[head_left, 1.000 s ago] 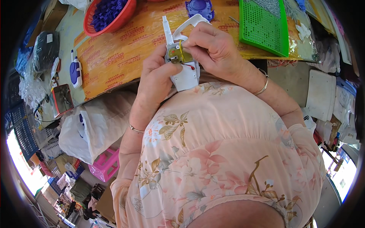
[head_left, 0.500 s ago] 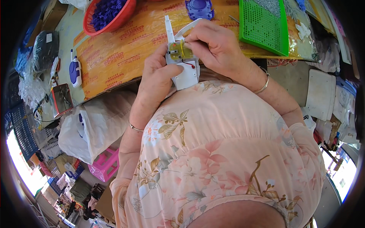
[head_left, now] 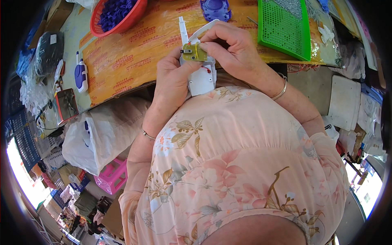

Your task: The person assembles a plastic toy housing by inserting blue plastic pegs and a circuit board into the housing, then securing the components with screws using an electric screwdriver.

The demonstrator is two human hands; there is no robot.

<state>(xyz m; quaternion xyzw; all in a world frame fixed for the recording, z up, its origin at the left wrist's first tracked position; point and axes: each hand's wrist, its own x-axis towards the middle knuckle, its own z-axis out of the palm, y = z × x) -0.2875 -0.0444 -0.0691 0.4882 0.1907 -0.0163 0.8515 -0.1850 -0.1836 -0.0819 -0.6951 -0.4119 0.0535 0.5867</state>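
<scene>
A white plastic casing (head_left: 201, 83) with a long narrow prong and a curved arm is held close to my body at the table's front edge. My left hand (head_left: 171, 77) is closed around its left side, the thumb against the lower edge of a small green circuit board (head_left: 200, 56). A yellow wire (head_left: 196, 50) crosses the board, and a red wire (head_left: 208, 70) shows below it on the casing. My right hand (head_left: 239, 51) is closed, thumb and fingertips pinched at the board's upper right corner; its fingertips partly hide what they grip.
A red basket (head_left: 143, 12) of dark blue parts stands at the far left. A purple plastic shell (head_left: 215, 9) lies at the far middle, beside a green perforated tray (head_left: 281, 30) holding small metal pieces. A white and purple device (head_left: 81, 76) lies left. A plastic bag (head_left: 98, 139) hangs below the table.
My left thumb has moved up from the casing onto the board's lower edge. The board now sits shifted and turned slightly over the casing. Both hands have moved only a little.
</scene>
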